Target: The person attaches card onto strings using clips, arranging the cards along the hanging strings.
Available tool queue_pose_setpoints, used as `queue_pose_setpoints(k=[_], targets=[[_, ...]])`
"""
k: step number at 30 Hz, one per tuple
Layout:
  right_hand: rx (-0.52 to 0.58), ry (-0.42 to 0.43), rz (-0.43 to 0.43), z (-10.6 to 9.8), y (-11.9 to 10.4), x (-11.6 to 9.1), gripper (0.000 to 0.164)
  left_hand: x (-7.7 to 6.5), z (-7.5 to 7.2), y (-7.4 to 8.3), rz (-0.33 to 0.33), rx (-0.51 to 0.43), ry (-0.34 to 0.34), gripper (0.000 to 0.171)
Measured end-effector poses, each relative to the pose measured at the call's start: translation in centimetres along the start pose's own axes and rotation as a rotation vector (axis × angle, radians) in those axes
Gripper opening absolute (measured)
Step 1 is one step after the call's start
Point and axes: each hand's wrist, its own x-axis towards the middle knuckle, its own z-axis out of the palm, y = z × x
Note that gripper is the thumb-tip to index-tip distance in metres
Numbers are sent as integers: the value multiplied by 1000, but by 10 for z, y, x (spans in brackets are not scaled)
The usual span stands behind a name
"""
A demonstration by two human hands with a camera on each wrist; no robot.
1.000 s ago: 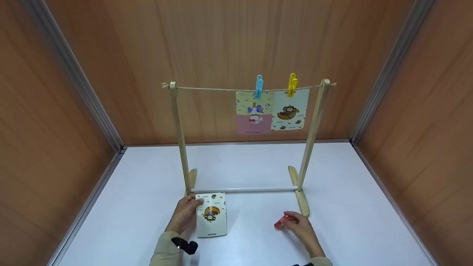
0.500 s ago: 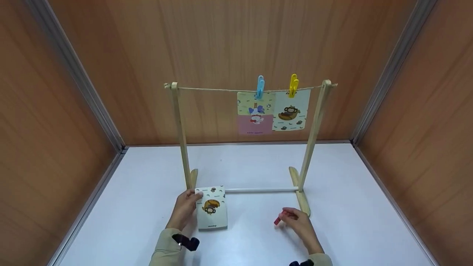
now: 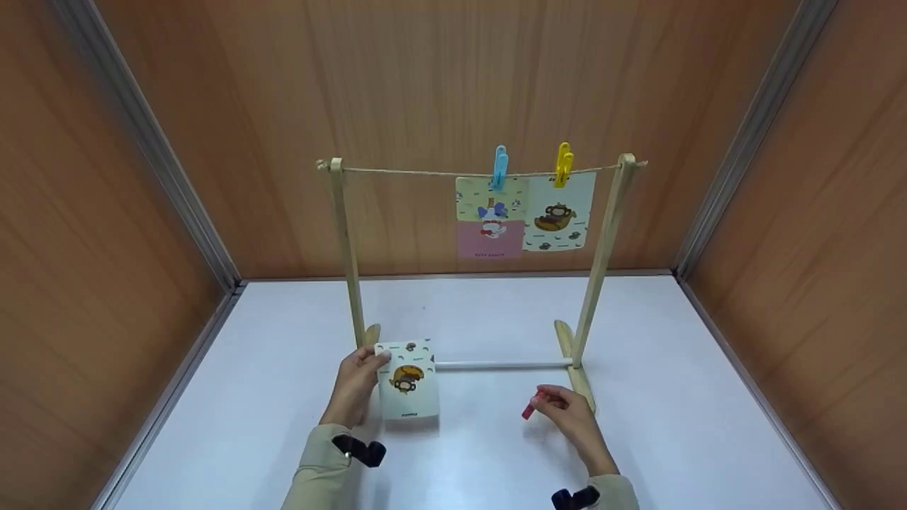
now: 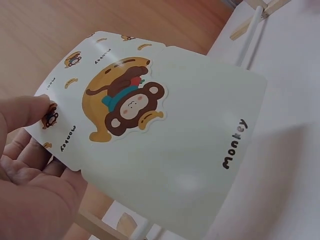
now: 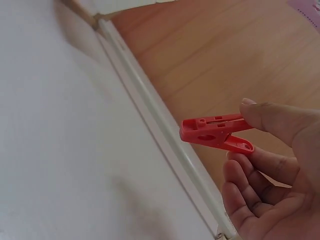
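My left hand (image 3: 356,382) pinches the upper left corner of a white card (image 3: 409,397), thumb on the front. In the left wrist view the card (image 4: 170,150) bears a monkey with a banana and the word "monkey". A shadow shows under it on the table. On the right, my right hand (image 3: 572,419) pinches a red clothespin (image 3: 530,406) between thumb and fingers. The right wrist view shows this clothespin (image 5: 215,132) held by its handle ends, its tip pointing away from the hand, with the other fingers curled below.
Ahead stands a wooden frame (image 3: 347,262) with a string (image 3: 411,171) across its top. A blue clothespin (image 3: 499,168) holds a yellow-and-pink card (image 3: 489,237); a yellow clothespin (image 3: 563,166) holds another monkey card (image 3: 567,234). A white rod (image 3: 503,365) joins the feet.
Over the last second my left hand has raised the card and carried it forward. My right hand has also moved forward a little with the red clothespin, which now points more downward.
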Motion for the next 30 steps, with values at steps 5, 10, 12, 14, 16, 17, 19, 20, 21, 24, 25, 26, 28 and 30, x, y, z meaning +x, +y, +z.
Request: queue_pose_setpoints(k=[5, 10, 12, 14, 16, 17, 19, 20, 21, 24, 25, 26, 28, 30], targets=[[-6, 1, -38, 1, -8, 3, 43, -1, 3, 11, -8, -14, 0, 35], [-26, 6, -68, 2, -16, 5, 43, 1, 6, 24, -5, -38, -4, 32], [-23, -2, -74, 2, -20, 6, 43, 1, 8, 29, 0, -35, 2, 31], [-16, -12, -79, 2, -25, 6, 43, 2, 10, 34, 12, -34, 15, 30], [-22, -15, -90, 2, -30, 7, 43, 2, 11, 38, 23, -26, 29, 29], [-15, -20, -92, 2, -33, 7, 43, 1, 12, 40, 28, -24, 33, 28], [-2, -31, -110, 2, -39, 7, 42, 1, 13, 44, 45, -28, 39, 28], [10, -37, -120, 3, -41, 7, 42, 1, 14, 45, 49, -28, 41, 28], [17, -47, -131, 3, -44, 7, 42, 1, 14, 47, 52, -29, 43, 28], [32, -73, -153, 4, -50, 8, 44, 0, 16, 52, 64, -32, 41, 29], [27, -77, -155, 5, -51, 8, 45, 0, 16, 54, 68, -28, 41, 30], [21, -81, -156, 5, -53, 8, 45, 0, 17, 56, 74, -27, 38, 31], [2, -82, -154, 7, -56, 8, 47, -1, 17, 59, 86, -36, 31, 30], [-9, -81, -155, 8, -59, 9, 47, -1, 18, 62, 102, -49, 22, 30]])
